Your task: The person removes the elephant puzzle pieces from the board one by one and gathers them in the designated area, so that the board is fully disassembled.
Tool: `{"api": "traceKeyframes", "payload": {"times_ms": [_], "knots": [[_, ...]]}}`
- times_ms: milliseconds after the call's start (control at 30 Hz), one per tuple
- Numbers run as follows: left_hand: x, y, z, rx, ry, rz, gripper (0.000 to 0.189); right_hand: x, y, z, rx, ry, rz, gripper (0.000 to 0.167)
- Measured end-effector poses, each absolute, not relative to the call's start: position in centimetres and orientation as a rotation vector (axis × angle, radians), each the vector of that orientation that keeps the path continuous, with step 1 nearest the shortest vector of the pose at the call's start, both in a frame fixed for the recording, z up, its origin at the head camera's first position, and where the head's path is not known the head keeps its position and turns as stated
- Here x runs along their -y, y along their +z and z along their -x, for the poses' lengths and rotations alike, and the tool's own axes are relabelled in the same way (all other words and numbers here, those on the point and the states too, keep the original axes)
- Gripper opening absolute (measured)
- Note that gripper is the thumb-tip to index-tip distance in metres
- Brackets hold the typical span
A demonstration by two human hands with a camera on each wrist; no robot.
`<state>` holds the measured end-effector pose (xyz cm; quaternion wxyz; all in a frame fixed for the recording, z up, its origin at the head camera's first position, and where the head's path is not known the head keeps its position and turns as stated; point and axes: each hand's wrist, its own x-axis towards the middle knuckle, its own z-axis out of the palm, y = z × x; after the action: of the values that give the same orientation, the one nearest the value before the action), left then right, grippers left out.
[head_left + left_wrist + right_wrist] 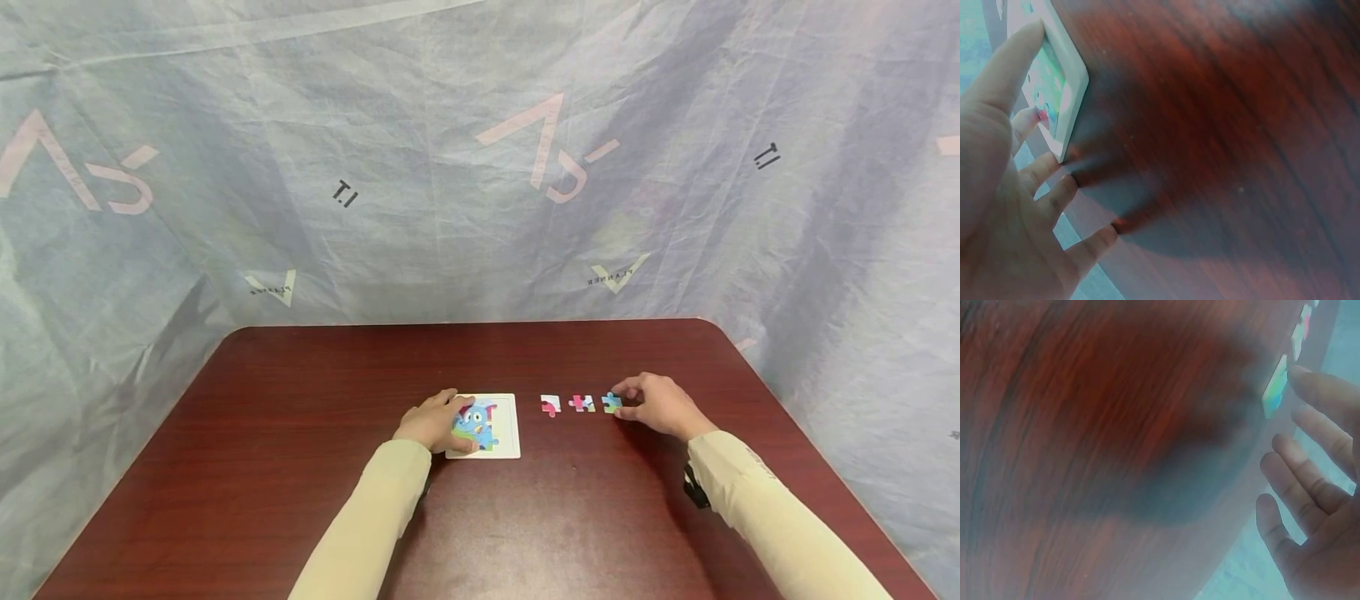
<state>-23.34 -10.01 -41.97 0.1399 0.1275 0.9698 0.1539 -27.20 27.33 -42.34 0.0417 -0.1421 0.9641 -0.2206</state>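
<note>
In the head view my left hand (435, 423) rests at the left side of a white puzzle tray (507, 425), thumb and fingers spread over it. A partly assembled jigsaw picture of a blue cartoon animal (474, 421) lies in the tray. In the left wrist view the thumb (1013, 62) reaches over the tray's border, and other fingertips are on the table. My right hand (660, 406) is at a blue and green puzzle piece (610, 403), thumb and index finger right at its edge. The right wrist view shows its remaining fingers (1297, 481) loosely bent, holding nothing.
Between tray and right hand, a pink and white puzzle piece (551, 404) and a pink multicoloured piece (581, 403) lie in a row on the dark reddish wooden table (300, 467). A grey printed cloth (435, 217) hangs behind the table's far edge and along its sides.
</note>
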Motion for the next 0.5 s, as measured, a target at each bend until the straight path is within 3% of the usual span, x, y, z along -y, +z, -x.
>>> {"api": "traceKeyframes", "payload": {"times_ms": [500], "knots": [[10.1,-41.9,23.3,-2.805,0.470,-0.368,0.076,-24.2,-41.8,25.5,-2.991,-0.924,0.483,0.036]]}}
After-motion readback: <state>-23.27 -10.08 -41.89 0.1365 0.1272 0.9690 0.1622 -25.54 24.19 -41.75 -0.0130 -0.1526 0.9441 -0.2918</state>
